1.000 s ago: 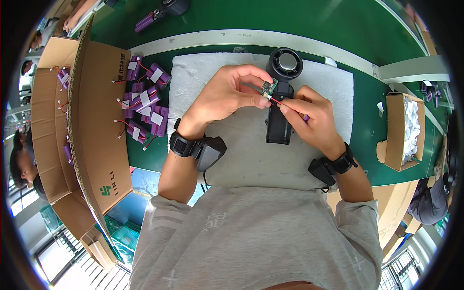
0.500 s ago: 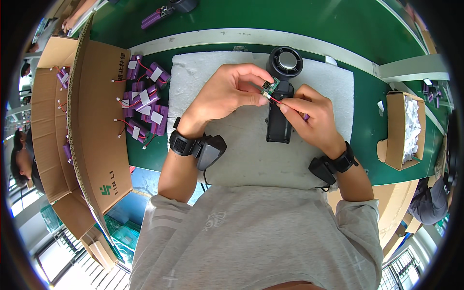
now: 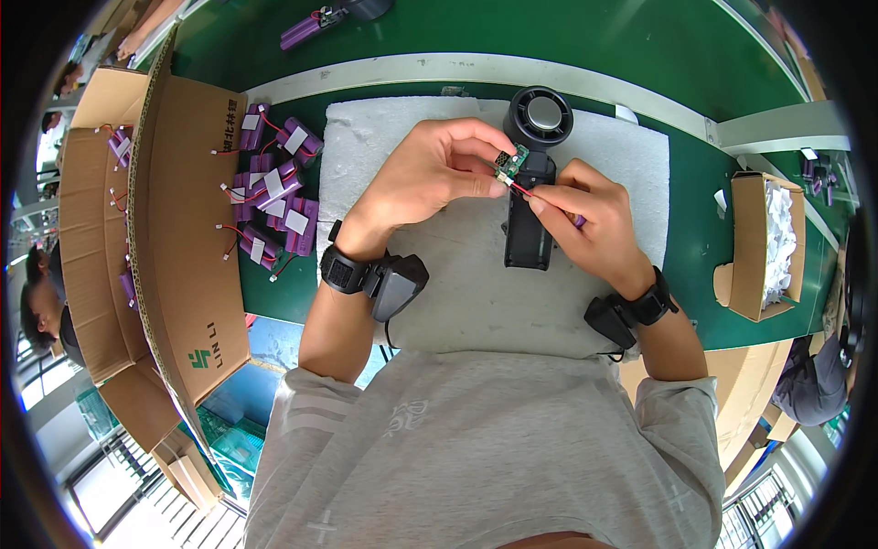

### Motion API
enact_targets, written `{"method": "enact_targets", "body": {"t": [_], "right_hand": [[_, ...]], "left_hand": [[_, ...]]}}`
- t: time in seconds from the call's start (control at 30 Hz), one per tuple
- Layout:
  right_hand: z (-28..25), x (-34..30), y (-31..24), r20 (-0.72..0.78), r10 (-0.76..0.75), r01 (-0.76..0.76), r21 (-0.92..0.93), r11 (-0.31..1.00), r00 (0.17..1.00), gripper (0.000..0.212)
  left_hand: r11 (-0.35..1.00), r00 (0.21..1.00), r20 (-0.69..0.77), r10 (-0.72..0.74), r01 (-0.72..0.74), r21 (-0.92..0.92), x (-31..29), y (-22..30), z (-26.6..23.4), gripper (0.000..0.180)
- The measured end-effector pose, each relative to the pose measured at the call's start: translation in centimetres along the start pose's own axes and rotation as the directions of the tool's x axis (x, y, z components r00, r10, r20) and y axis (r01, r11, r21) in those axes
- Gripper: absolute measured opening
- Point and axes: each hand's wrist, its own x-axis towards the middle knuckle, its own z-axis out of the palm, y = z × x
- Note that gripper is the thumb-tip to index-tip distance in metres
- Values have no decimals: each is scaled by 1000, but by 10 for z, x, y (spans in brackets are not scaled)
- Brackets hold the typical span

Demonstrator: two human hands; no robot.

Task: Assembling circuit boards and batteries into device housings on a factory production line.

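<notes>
My left hand (image 3: 422, 174) pinches a small green circuit board (image 3: 516, 163) between thumb and fingers. Against the board's lower edge sits a white plug (image 3: 504, 178), with thin red and black wires (image 3: 519, 189) running from it. Those wires are gripped by the thumb and fingertips of my right hand (image 3: 590, 218). A bit of purple shows under the right fingers, probably a battery cell, mostly hidden. Beneath both hands lies a black handheld fan (image 3: 529, 233), its round head (image 3: 545, 113) at the far end, on a white foam sheet (image 3: 439, 293).
Several purple battery packs (image 3: 274, 188) with wired plugs lie left of the foam, beside a large cardboard box (image 3: 197, 274). At the right stands a small carton (image 3: 745, 247) of white pieces. Beyond a pale rail (image 3: 439, 66), another purple battery (image 3: 300, 33) lies attached to a dark fan part.
The battery and fan part beyond the rail have shifted right and slightly farther away. Both hands, the board and the wires stay almost in place.
</notes>
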Motion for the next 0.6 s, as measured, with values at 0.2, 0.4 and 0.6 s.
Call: {"method": "enact_targets", "body": {"t": [0.2, 0.4, 0.6], "right_hand": [[0, 0, 0, 2, 4, -4, 1, 1000, 1000, 9], [0, 0, 0, -2, 4, -4, -6, 1000, 1000, 8], [1, 0, 0, -8, 6, -6, -11, 1000, 1000, 8]], "left_hand": [[1000, 1000, 4, 1, -1, -9, 0, -1, 0, 31], [1000, 1000, 9, 3, -3, 2, 0, -1, 0, 31], [1000, 1000, 17, 1, -2, 4, -1, 2, 0, 31]]}}
